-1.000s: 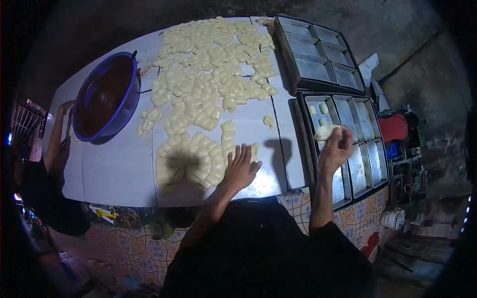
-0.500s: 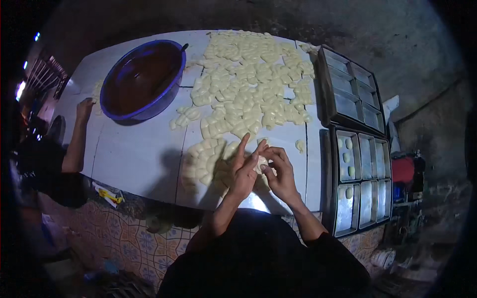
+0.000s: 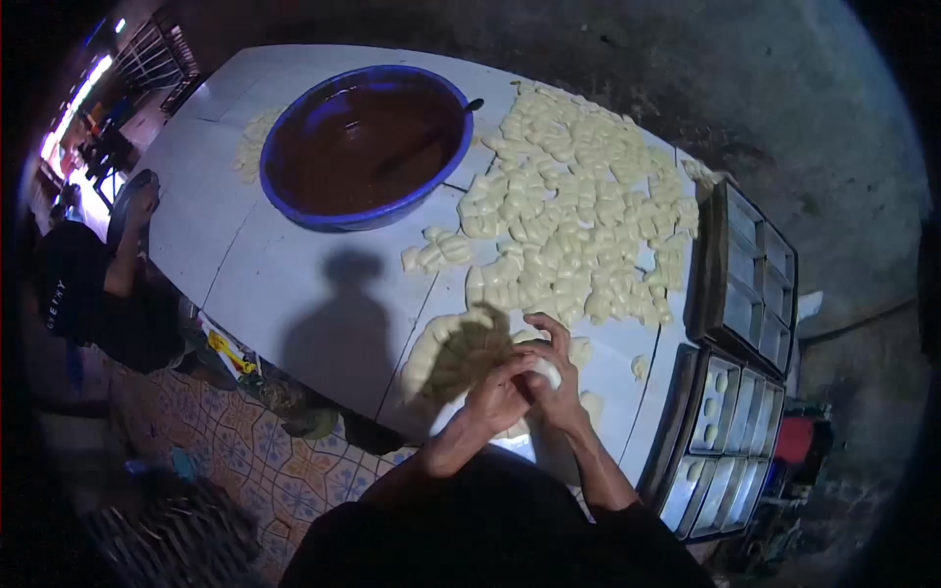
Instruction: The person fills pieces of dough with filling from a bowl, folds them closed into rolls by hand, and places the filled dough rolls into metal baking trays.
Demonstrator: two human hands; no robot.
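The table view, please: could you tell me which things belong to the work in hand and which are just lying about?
In the work:
- left hand and right hand, together on a pale dough piece
- spread of dough pieces
- near tray, a few pieces in it

Just about:
- blue basin of brown liquid
- far tray
- another person at the table's left end

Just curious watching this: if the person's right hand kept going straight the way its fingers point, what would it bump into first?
Probably the pale dough pieces spread on the white table just beyond the right hand, though depth is hard to judge here.
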